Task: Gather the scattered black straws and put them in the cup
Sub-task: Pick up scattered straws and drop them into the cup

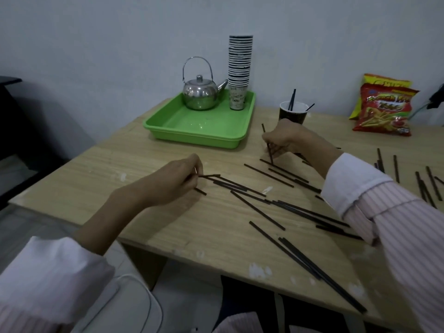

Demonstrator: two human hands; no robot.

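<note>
Several black straws (258,209) lie scattered across the wooden table (149,212), most in the middle and at the right. My left hand (177,179) pinches the end of one straw (211,176) that lies on the table. My right hand (287,139) holds another straw (266,143) nearly upright, its lower end touching the table. Just behind my right hand stands a dark paper cup (293,114) with a few straws sticking out of it.
A green tray (201,127) at the back holds a steel kettle (200,92) and a tall stack of paper cups (240,68). Two snack bags (384,109) lean against the wall at the right. The table's near edge runs diagonally below my arms.
</note>
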